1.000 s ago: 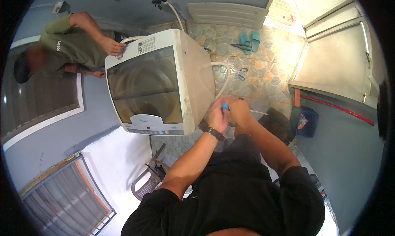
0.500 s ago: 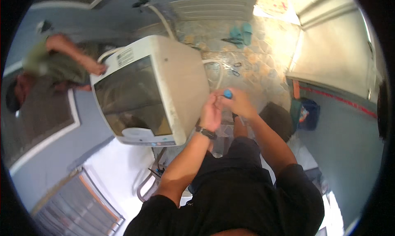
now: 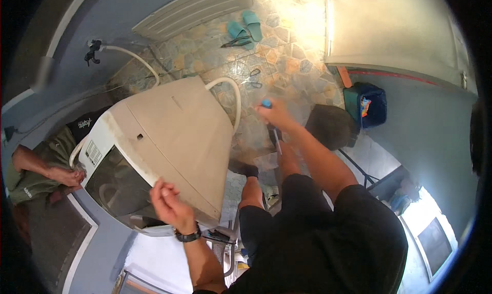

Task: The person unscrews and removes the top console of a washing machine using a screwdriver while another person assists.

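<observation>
A cream washing machine with a dark see-through lid stands at the left. My left hand, with a dark watch at the wrist, is over the near top edge of the machine. Its fingers are loosely bent and apart, holding nothing; whether they touch the casing I cannot tell. My right hand is closed round a blue-handled screwdriver, right of the machine. The tool's thin shaft points down toward my legs. Another person's hand rests at the machine's far left edge, beside a pale hose.
A pale hose bends out from the machine's back. Pliers lie by teal slippers on the stone-patterned floor, with scissors-like handles nearer. A dark stool and a blue bin stand at the right.
My left hand has left my right hand and moved left to the machine's edge. The right hand keeps the screwdriver. My view has turned, showing more of the machine's cream side.
</observation>
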Demonstrator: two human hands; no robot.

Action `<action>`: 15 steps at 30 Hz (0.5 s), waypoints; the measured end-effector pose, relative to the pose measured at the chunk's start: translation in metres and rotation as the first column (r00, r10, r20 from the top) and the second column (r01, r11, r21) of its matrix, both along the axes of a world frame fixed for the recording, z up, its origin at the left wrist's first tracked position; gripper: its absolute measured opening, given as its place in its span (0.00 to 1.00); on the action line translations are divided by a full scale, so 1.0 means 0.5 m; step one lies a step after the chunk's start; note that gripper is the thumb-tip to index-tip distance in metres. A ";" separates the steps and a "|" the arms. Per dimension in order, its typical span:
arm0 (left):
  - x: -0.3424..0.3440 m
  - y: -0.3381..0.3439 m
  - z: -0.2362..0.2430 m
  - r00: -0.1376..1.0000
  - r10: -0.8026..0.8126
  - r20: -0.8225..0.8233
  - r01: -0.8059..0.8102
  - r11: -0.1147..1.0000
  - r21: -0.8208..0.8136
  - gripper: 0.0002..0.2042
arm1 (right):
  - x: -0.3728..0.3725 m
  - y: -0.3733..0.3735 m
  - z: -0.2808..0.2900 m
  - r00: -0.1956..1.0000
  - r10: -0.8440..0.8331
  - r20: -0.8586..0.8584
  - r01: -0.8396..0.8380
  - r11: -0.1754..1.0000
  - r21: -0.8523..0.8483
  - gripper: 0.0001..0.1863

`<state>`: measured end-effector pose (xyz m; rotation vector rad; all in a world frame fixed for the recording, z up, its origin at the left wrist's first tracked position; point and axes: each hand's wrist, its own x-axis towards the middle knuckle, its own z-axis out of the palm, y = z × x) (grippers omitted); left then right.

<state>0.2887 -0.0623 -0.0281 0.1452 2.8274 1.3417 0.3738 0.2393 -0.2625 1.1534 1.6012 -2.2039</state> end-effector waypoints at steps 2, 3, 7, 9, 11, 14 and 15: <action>-0.041 -0.034 -0.009 0.987 -0.112 -0.113 0.096 0.986 -0.137 0.13 | 0.011 0.023 -0.112 0.995 -0.099 0.018 0.101 0.992 -0.080 0.07; -0.053 -0.040 -0.019 0.962 -0.203 -0.184 0.166 0.966 -0.197 0.13 | 0.008 0.036 -0.181 0.989 -0.148 0.032 0.150 0.986 -0.074 0.07; -0.084 -0.071 -0.004 0.902 -0.383 -0.202 0.177 0.752 -0.635 0.11 | -0.101 0.074 -0.329 0.986 -0.125 0.108 0.117 0.990 0.075 0.06; -0.109 -0.058 -0.001 0.909 -0.307 -0.280 0.004 0.681 -0.733 0.13 | -0.170 0.088 -0.442 0.985 -0.145 0.091 0.137 0.987 0.089 0.06; -0.117 -0.041 -0.009 0.937 -0.280 -0.208 0.059 0.715 -0.696 0.16 | -0.263 0.103 -0.559 0.995 -0.087 0.050 0.076 0.981 0.178 0.07; -0.143 -0.019 -0.012 0.913 -0.395 -0.099 0.153 0.557 -0.816 0.21 | -0.404 0.129 -0.730 0.997 -0.066 0.035 0.047 0.917 0.396 0.11; -0.138 -0.023 -0.008 0.906 -0.412 -0.092 0.141 0.500 -0.855 0.20 | -0.446 0.127 -0.780 0.998 0.011 0.065 -0.045 0.828 0.559 0.13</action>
